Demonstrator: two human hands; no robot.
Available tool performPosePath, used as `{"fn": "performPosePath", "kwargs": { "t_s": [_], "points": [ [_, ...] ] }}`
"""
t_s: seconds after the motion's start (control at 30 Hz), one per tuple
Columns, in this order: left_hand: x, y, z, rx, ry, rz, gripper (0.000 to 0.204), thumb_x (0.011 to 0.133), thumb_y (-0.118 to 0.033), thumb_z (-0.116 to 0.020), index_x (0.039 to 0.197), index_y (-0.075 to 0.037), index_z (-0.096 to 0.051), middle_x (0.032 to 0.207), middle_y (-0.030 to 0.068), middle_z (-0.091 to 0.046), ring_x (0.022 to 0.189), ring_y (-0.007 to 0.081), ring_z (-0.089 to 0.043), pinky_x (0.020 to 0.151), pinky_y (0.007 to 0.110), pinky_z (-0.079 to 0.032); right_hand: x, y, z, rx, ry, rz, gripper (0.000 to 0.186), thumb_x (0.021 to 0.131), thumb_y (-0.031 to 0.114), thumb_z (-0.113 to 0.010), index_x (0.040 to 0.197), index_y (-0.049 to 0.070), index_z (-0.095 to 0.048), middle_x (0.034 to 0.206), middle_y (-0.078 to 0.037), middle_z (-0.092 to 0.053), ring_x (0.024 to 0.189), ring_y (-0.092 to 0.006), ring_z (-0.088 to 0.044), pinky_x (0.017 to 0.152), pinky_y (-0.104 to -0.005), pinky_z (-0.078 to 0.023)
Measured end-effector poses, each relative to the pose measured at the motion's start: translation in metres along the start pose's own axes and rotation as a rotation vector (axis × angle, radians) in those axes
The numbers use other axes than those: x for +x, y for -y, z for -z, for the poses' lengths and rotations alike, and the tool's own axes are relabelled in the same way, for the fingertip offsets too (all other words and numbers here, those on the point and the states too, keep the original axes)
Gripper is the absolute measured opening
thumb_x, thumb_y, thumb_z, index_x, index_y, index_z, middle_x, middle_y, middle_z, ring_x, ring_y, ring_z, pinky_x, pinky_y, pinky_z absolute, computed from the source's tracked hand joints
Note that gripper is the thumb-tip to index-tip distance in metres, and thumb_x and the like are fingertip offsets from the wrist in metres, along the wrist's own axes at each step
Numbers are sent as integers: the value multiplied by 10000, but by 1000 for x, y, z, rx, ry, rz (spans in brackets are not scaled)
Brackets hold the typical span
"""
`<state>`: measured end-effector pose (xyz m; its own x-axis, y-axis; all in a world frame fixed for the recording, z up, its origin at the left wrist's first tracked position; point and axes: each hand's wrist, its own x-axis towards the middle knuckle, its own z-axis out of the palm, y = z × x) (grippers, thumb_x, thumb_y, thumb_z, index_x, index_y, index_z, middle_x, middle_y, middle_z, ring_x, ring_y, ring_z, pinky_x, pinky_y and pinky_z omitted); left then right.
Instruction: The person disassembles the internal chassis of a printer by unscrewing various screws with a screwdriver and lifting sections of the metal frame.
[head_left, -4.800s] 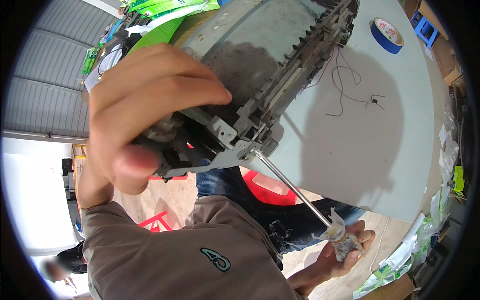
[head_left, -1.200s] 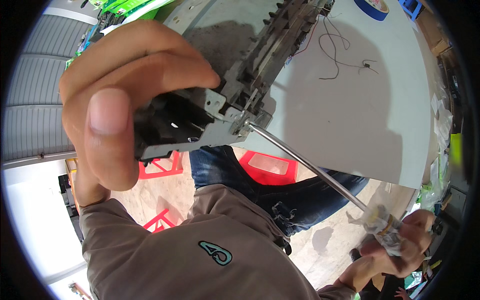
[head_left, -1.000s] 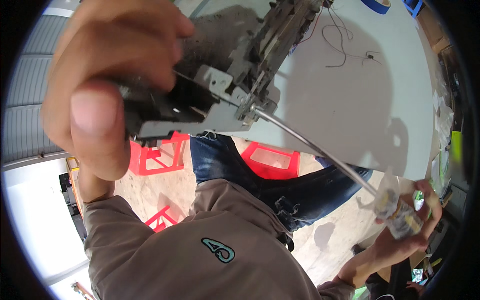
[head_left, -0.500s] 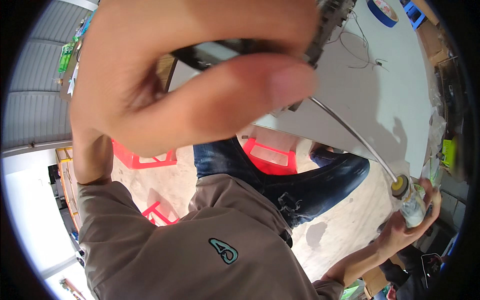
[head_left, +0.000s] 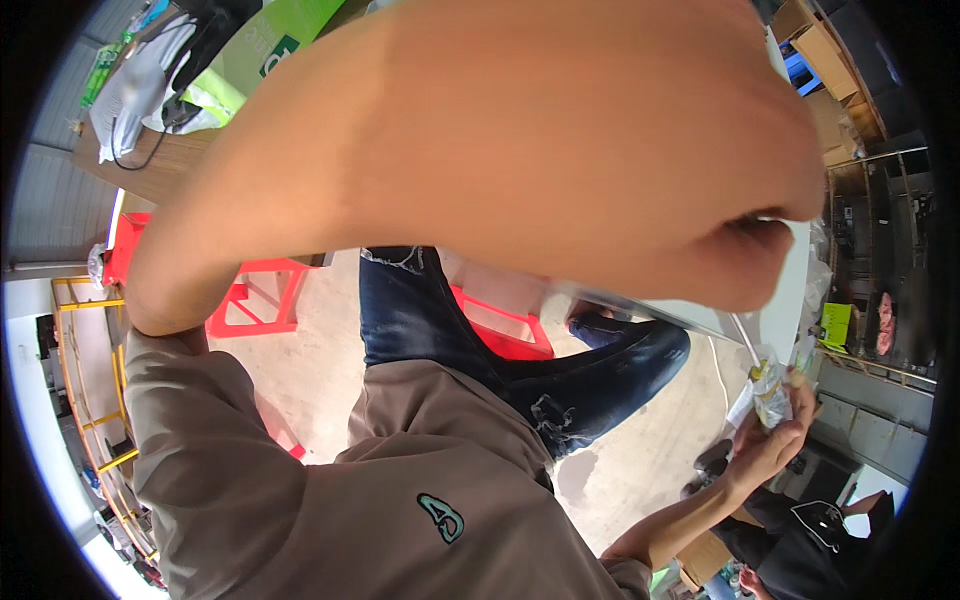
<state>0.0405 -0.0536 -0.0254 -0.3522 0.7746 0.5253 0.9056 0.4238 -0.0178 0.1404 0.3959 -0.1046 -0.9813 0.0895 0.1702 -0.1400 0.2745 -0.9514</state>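
Observation:
My left hand fills the upper middle, very close, with its back toward me. Its fingers curl together at the right, and whatever they hold is hidden behind the hand. Lower down at the right, my right hand is closed around the clear handle of what looks like a screwdriver. A yellow collar tops the handle, and a thin metal shaft slants up-left from it. The shaft's far end disappears behind my left hand. Most of the white table is covered by that hand.
Red plastic stools stand on the floor by my legs. A brown table at upper left bears bags and a green package. Cardboard boxes and dark shelving line the right. Someone in dark clothing is at lower right.
My left hand has swung right and turned, hiding the dark object seen in its fingers. The right hand has closed more around the clear handle. The whole view has shifted.

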Motion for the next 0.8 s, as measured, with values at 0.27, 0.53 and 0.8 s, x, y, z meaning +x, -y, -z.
{"fn": "performPosePath", "kwargs": {
  "t_s": [0.27, 0.53, 0.8],
  "points": [
    [-15, 0, -17, 12, -69, 7, 278, 878, -384, -657, 936, -114, -686, 909, 108, -646, 878, 282, -641, 768, 421, -536, 1, 4, -14, 18, -48, 287, 795, 833, 390, -851, 1442, 64, -457, 1307, -120, -575, 1127, -186, -592, 1005, -352, -506],
    [-23, 2, -18, 54, -101, -12, 216, 846, -322, -698, 959, -140, -713, 941, 90, -642, 867, 249, -633, 760, 400, -541, -5, 11, -11, 31, -50, 250, 605, 924, 390, -761, 1340, 32, -507, 1251, -98, -579, 1127, -222, -624, 973, -350, -547],
    [-35, -46, -52, 322, -810, 80, 194, 813, -260, -738, 982, -166, -740, 973, 72, -639, 857, 216, -624, 753, 380, -546, -13, 18, -31, 105, -175, 58, 710, 919, 511, -716, 1407, 51, -483, 1221, -131, -591, 1025, -211, -601, 887, -331, -499]
  ]
}}
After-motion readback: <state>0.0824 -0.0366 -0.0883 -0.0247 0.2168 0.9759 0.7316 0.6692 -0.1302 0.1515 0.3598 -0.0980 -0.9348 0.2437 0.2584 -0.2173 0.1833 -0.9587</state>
